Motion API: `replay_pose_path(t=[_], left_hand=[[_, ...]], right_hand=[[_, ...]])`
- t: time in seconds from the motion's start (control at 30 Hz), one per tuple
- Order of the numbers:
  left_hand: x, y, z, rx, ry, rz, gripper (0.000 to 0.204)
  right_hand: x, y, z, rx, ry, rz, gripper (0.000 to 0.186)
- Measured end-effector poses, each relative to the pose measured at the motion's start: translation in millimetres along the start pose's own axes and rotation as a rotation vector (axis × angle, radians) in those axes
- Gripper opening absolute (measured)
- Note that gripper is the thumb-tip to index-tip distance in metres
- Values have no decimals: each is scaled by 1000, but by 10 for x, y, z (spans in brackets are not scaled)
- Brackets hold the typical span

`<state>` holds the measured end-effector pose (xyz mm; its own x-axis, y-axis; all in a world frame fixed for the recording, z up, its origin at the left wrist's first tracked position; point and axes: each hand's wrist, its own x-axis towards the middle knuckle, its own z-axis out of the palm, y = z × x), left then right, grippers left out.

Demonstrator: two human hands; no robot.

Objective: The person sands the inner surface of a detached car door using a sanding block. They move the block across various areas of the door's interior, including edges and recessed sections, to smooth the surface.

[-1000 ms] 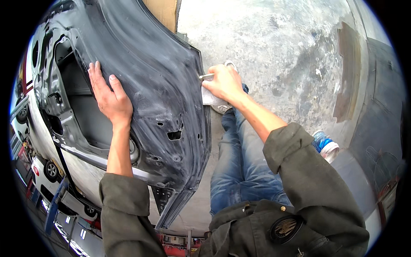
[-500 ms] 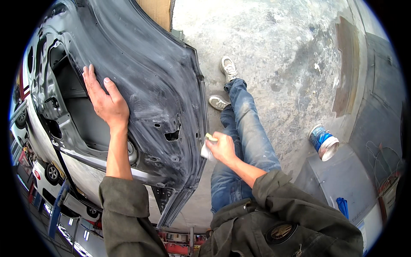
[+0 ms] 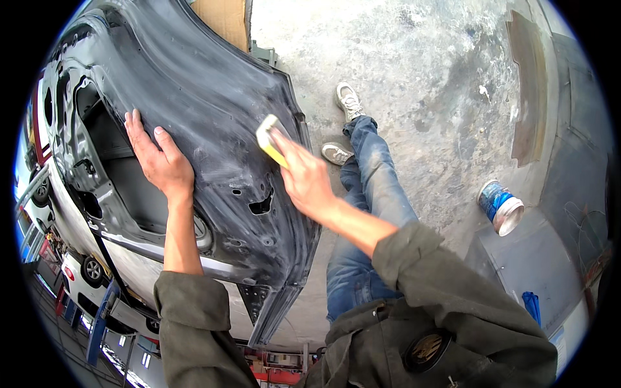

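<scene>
White car: white car with dark wheels (image 3: 83, 277), beyond the door panel's left edge.
Door panel: dark grey, pale-streaked pressed-metal car door panel (image 3: 213, 123), long right edge toward the person's legs.
Cut-out: large, deep, grey-walled cut-out (image 3: 132, 191), left part of the panel.
Left hand: bare left hand (image 3: 167, 161), laid on the panel beside the cut-out's right edge; fingers straight, thumb apart, grasping nothing.
Cardboard: flat brown cardboard sheet (image 3: 223, 18), past the panel's upper right edge.
Pad: small white-and-yellow block-like pad (image 3: 264, 136), over the panel near its right edge, tilted; contact with the metal can't be told.
Jagged hole: small dark jagged hole (image 3: 261, 206), below the pad, toward the panel's lower right.
Right hand: bare right hand (image 3: 309, 178), over the panel's right edge, fingers clenched on the pad, slightly blurred.
Bucket: blue-and-white round bucket (image 3: 500, 205), on the stained grey concrete floor (image 3: 440, 45), well right of the panel.
</scene>
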<state>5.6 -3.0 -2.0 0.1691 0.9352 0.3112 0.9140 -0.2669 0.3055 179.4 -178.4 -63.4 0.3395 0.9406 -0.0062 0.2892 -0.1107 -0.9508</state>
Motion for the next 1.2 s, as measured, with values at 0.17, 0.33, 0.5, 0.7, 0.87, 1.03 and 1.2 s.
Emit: replay_pose_path(t=[0.17, 0.33, 0.5, 0.7, 0.87, 1.03, 1.2], left_hand=[[-38, 7, 48, 2, -5, 33, 51], [-25, 4, 13, -4, -12, 24, 52], [-44, -16, -17, -19, -31, 0, 52], [-53, 34, 25, -19, -44, -5, 52], [-39, 162, -7, -9, -78, -44, 55], [12, 80, -97, 11, -77, -69, 56], [35, 58, -74, 1, -99, -92, 54]], right_hand=[[-896, -127, -201, 11, -169, 461, 64], [-1337, -299, -434, 15, -348, 778, 50], [-1138, -209, -868, -38, -580, 1096, 42], [-357, -523, -95, 386, -140, 453, 53], [192, -465, 257, 327, -74, 335, 53], [1016, -343, 517, 380, -316, 112, 51], [1700, -508, 901, 443, -362, 76, 53]])
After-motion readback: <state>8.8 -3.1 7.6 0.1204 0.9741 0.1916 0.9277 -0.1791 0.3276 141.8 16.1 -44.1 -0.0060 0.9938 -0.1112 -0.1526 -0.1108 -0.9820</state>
